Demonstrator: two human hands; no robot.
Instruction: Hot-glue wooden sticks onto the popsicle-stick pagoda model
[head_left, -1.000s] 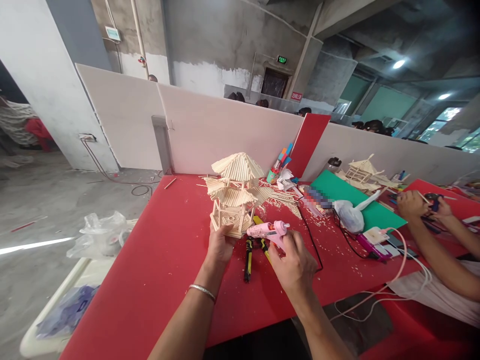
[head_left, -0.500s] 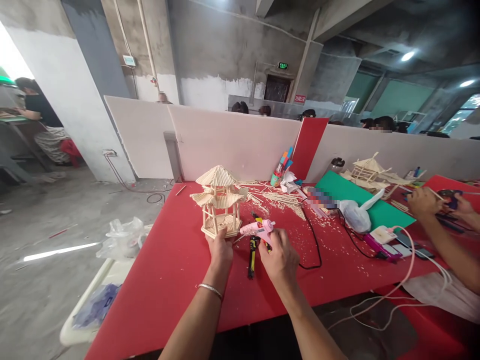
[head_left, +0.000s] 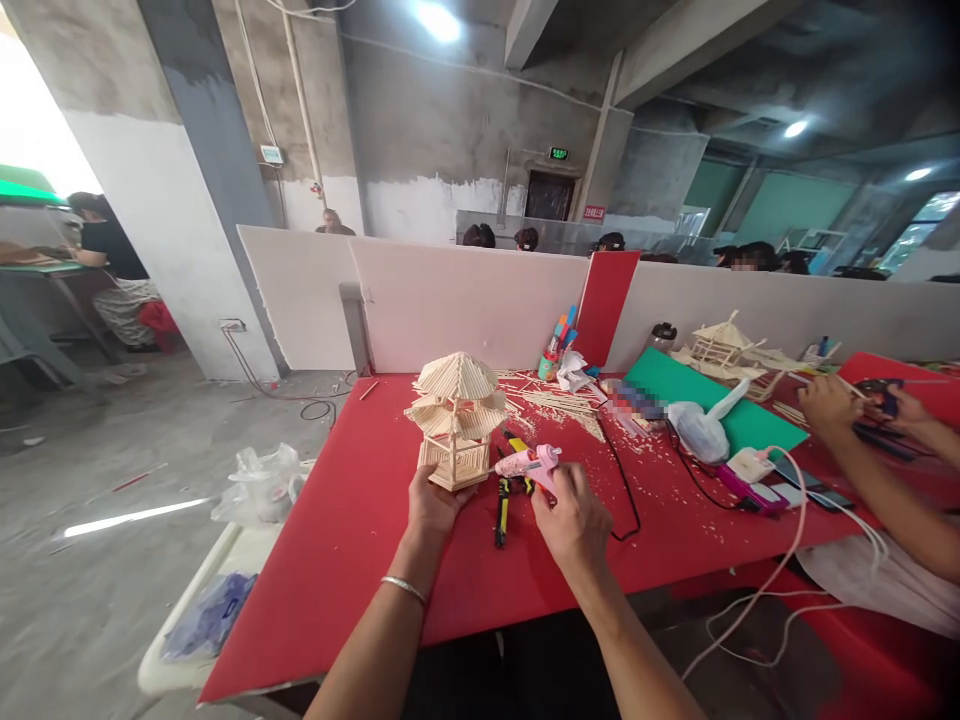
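A small pagoda model (head_left: pixel 454 420) of pale wooden sticks, with a two-tiered roof, stands upright in front of me. My left hand (head_left: pixel 436 505) grips its base from the near side, thumb on the floor's edge. In my right hand (head_left: pixel 576 515) is a pink hot glue gun (head_left: pixel 531 464), its nozzle pointing left at the lower right of the model's base. Whether the nozzle touches the sticks I cannot tell. Yellow-and-black pliers (head_left: pixel 504 510) lie on the table just below the glue gun.
Loose sticks (head_left: pixel 559 400) and shavings litter the red table (head_left: pixel 360 560). Beyond them stand a pen cup (head_left: pixel 548 366) and crumpled tissue (head_left: pixel 574 370). A black cable, a plastic bag (head_left: pixel 697 430) and a power strip (head_left: pixel 757 488) lie rightward. A co-worker's hands (head_left: pixel 832 405) hold a tool at far right.
The pagoda has turned in my left hand, so a corner post now faces me. The glue gun has shifted slightly right with my right hand. My view has tilted up a little.
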